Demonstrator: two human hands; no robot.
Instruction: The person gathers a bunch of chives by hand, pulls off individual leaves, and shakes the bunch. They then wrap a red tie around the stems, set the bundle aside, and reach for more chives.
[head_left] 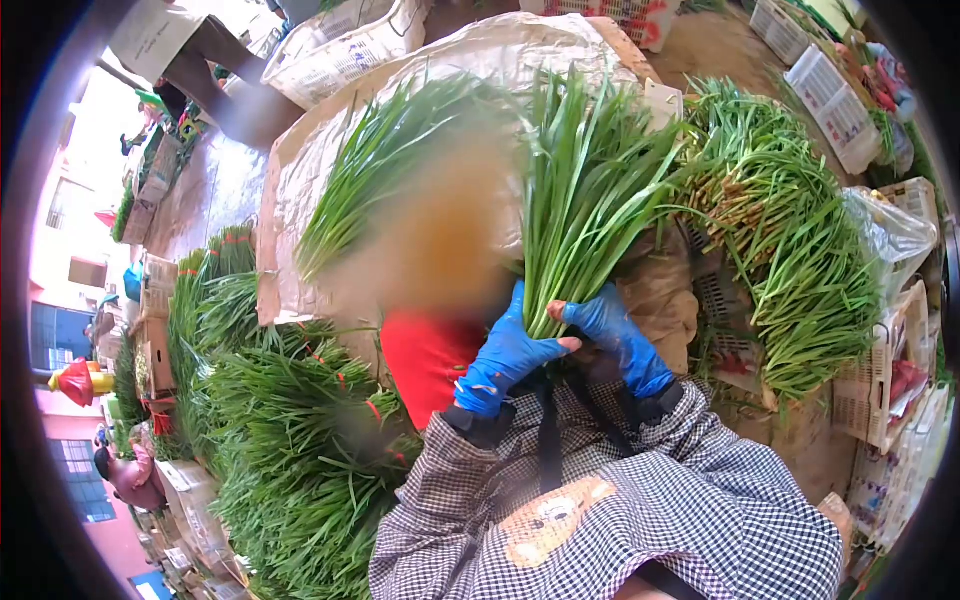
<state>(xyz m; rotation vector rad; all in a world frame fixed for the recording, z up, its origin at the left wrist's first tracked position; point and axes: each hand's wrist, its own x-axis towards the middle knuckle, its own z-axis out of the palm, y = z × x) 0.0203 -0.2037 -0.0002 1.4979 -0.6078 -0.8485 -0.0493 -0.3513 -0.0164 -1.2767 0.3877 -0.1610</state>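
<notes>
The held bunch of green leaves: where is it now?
Head view, just right of centre: the bunch is in the left hand and right hand, left of a large leaf pile.

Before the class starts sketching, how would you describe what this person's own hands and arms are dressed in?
The left hand and right hand wear shiny, wrinkled blue gloves, each leaving the thumb tip uncovered. Dark cuffs sit below the gloves, and the sleeves are dark-and-white checked cloth.
</notes>
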